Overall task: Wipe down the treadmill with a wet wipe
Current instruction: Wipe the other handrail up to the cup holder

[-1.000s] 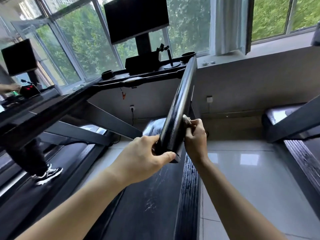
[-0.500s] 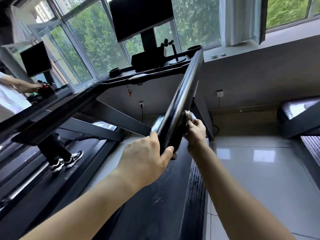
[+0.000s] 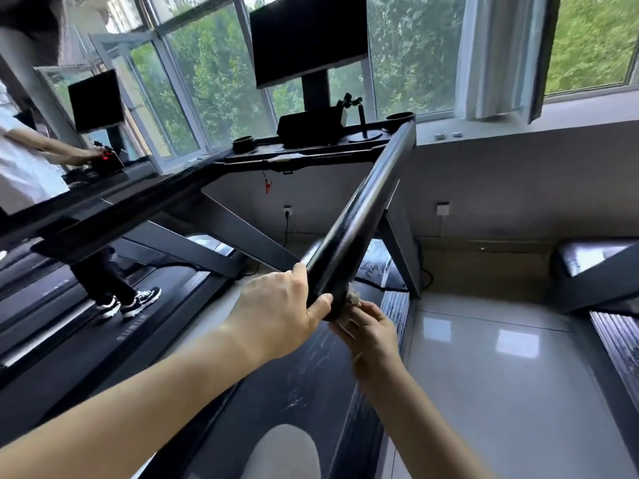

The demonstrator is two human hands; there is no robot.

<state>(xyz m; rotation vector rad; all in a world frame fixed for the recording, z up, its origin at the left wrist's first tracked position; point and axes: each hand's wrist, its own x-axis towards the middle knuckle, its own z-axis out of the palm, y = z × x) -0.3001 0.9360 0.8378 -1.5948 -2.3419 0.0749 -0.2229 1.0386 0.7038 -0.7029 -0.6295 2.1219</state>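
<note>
At the near end of the right handrail (image 3: 359, 216) of the treadmill (image 3: 242, 233), both hands meet. L hand (image 3: 276, 305) grips the rail's tip, fingers over the top & thumb curled under it. R hand (image 3: 371, 331) sits just below the tip, fingers pinching a crumpled wet wipe (image 3: 352, 300) & pressing it against the rail's end/underside; only a small greyish wad shows btwn fingers and rail. Rail runs up & away to the console (image 3: 311, 146), w/ a dark monitor (image 3: 307, 36) above it. Black belt (image 3: 276, 392) lies under both forearms; glossy tile floor (image 3: 484, 357) is to the right. On the next machine (image 3: 52, 340) at left, another person (image 3: 24, 167) in a white top stands w/ a hand at its console.
</note>
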